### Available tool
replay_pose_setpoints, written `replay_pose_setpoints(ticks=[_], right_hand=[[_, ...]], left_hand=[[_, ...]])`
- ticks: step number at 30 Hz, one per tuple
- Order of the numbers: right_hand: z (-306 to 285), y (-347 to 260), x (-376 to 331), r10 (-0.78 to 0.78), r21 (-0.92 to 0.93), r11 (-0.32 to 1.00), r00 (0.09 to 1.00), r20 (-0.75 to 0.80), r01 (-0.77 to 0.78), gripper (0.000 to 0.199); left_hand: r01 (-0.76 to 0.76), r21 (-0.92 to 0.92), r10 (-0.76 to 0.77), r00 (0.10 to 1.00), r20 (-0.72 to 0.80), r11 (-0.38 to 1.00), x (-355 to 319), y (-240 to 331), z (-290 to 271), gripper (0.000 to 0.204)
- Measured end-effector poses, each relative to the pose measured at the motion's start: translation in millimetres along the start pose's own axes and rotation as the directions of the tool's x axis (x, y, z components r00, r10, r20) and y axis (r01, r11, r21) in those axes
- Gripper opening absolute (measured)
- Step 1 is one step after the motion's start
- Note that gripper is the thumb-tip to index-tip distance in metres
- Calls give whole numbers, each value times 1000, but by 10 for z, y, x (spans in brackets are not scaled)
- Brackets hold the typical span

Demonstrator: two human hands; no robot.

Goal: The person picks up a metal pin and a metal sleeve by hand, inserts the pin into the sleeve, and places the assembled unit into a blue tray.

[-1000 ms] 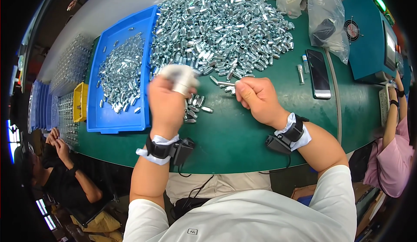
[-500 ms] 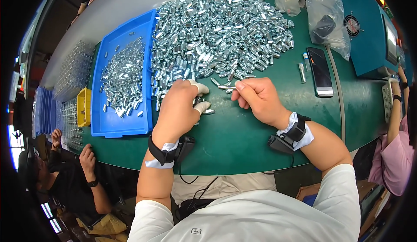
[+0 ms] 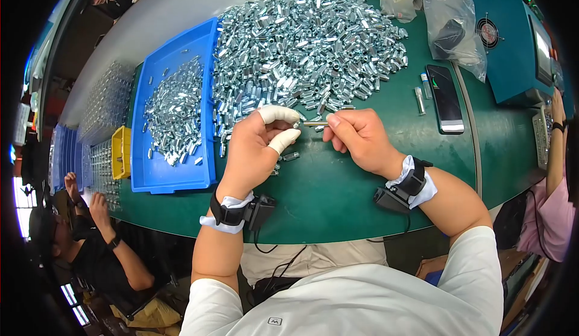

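Note:
White finger covers wrap the thumb and forefinger of my left hand (image 3: 256,143), which pinches a small metal piece, apparently a hex coupling nut (image 3: 299,124), mostly hidden by the fingertips. My right hand (image 3: 357,138) grips a thin metal rod (image 3: 316,123) between thumb and curled forefinger. The rod lies level, its left end meeting the piece at my left fingertips. Just below my left fingers, a few loose nuts (image 3: 291,156) rest on the green table. Beyond both hands spreads a large heap of shiny hex coupling nuts (image 3: 313,47).
Left of the heap stands a blue tray (image 3: 175,186) with more nuts, beside a yellow bin (image 3: 121,152) and clear racks (image 3: 108,98). Rightward lie a small tube (image 3: 420,101), a phone (image 3: 444,100), a plastic bag (image 3: 455,22) and a teal machine (image 3: 509,47). Co-workers sit on both sides.
My left hand has lifted off the loose nuts by the heap and brought its fingertips to the rod's left end. The right hand stays nearly still.

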State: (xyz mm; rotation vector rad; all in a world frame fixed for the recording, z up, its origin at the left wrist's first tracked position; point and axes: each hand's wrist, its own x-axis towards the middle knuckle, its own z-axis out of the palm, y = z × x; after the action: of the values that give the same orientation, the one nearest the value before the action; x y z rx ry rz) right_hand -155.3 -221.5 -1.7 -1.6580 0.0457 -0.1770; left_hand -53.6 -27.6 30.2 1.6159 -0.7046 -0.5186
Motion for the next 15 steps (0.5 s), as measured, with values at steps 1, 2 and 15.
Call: replay_pose_setpoints(ticks=[1,2,15], right_hand=[[5,-5,-7,4,3,1000,1000,0,-4,39],[6,-12,-10,8,5,1000,1000,-1,-8,39],[-2,-22,32,-46,-50,998,998,40,48,39]], left_hand=[[22,-29,-21,1000,13,999,-4,-5,6,24],[44,-57,-42,999,28,997,-3,-10,11,24],[-104,218,111,994,-20,970,27,-112,13,18]])
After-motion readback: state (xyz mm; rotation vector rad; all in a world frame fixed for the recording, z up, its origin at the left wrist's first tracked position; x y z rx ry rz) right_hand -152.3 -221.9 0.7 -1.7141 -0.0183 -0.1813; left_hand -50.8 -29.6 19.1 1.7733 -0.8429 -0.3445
